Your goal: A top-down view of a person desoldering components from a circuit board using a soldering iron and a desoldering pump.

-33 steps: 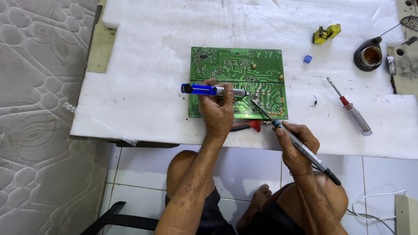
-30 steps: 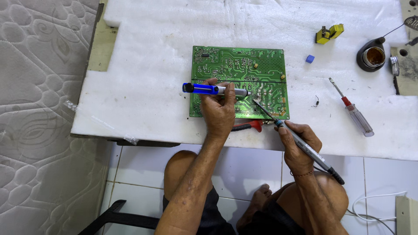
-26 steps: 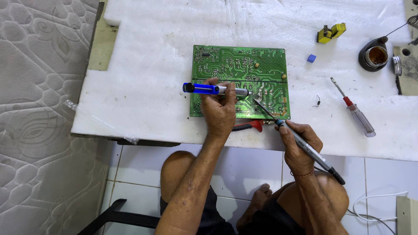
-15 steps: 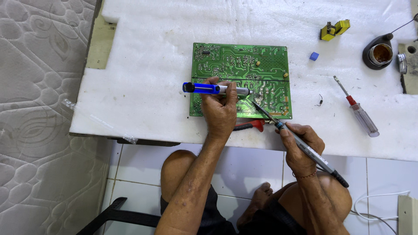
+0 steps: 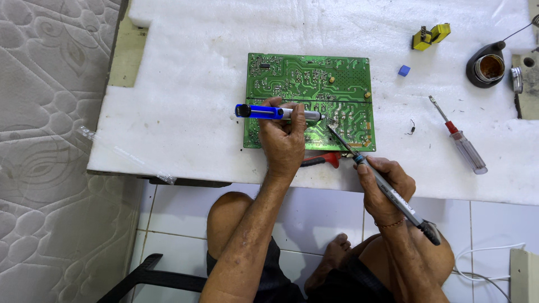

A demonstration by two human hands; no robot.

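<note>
Green circuit board (image 5: 309,84) lies flat on the white foam sheet (image 5: 185,112), centre of frame, solder side up. Left hand (image 5: 283,140) is closed around a blue solder sucker (image 5: 264,111), lying across the board's middle, nozzle pointing right. Right hand (image 5: 387,185), lower right, grips a soldering iron (image 5: 387,191) like a pen, tip on the board's lower right area. Judgement: to do this well, keep the iron tip steady on one joint, bring the sucker nozzle just beside it, near upright, fire once solder looks melted. Red-handled pliers (image 5: 323,161) peek out under the left hand. Screwdriver (image 5: 460,140) and flux tin (image 5: 485,65) sit at right.
</note>
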